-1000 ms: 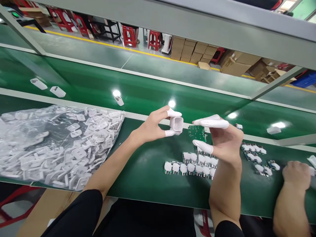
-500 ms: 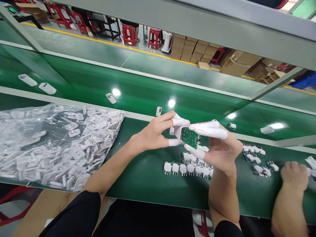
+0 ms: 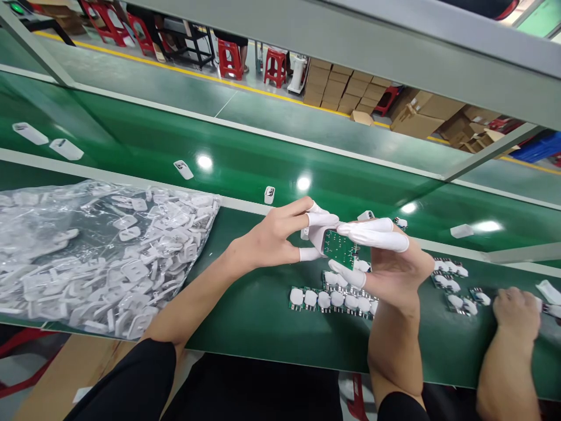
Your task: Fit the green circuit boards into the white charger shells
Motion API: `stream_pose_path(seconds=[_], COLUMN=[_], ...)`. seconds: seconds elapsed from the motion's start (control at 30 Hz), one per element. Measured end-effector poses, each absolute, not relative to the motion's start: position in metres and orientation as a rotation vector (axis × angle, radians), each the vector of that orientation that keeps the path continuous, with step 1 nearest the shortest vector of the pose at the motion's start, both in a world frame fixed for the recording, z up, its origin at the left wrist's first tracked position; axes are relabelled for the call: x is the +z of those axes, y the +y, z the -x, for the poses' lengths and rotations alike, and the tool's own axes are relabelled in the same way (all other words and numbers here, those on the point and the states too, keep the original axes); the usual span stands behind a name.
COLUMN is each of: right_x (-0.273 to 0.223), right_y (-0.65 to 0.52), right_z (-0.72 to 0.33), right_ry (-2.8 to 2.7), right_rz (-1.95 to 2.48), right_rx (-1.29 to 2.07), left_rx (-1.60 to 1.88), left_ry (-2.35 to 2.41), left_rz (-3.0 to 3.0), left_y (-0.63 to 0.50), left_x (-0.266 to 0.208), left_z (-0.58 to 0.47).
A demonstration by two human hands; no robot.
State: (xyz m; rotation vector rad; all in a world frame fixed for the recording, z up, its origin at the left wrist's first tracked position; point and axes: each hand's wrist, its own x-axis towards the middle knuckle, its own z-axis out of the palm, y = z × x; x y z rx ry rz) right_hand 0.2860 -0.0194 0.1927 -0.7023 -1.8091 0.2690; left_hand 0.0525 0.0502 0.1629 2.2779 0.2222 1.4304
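Observation:
My left hand point(image 3: 283, 231), with white cots on its fingertips, is closed around a white plastic housing point(image 3: 316, 237). A green circuit board point(image 3: 340, 248) is pinched between the cot-covered thumb and fingers of my right hand point(image 3: 390, 257). One end of the board sits at the mouth of the housing; how far it reaches inside is hidden. Below my hands, rows of circuit boards with white round parts point(image 3: 323, 300) lie on the green table point(image 3: 245, 304). Another small white piece point(image 3: 305, 234) shows partly behind the housing.
A clear plastic bag point(image 3: 131, 263) full of white plastic pieces covers the table's left side. Beyond the table edge runs a green conveyor belt point(image 3: 236, 158) carrying white housings point(image 3: 183, 169). At right, another person's hand point(image 3: 517, 313) is beside more boards point(image 3: 456, 301).
Pieces on the belt have shifted left, and a white housing now shows behind my right hand. My hands and the board have barely moved. The other person's hand has moved slightly left.

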Motion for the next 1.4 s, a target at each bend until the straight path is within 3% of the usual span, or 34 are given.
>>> stream_pose_path(seconds=[1.07,1.23,1.4], right_x=[0.1949,0.1991,0.1969], right_y=[-0.0206,-0.0228,-0.0205], right_z=[-0.2905,-0.2944,-0.2897], right_ry=[-1.963,-2.075,-2.186], right_rz=[0.77,0.793,0.842], right_rx=[0.306,0.166,-0.048], left_rx=[1.377,1.349,1.1], left_ry=[0.335,0.34,0.449], left_rz=[-2.366,-2.145,-1.834], left_y=[0.0503,0.0531,0.0489], left_x=[0.1586,0.1606,0.16], left_z=[-0.0505,-0.0538,-0.0566])
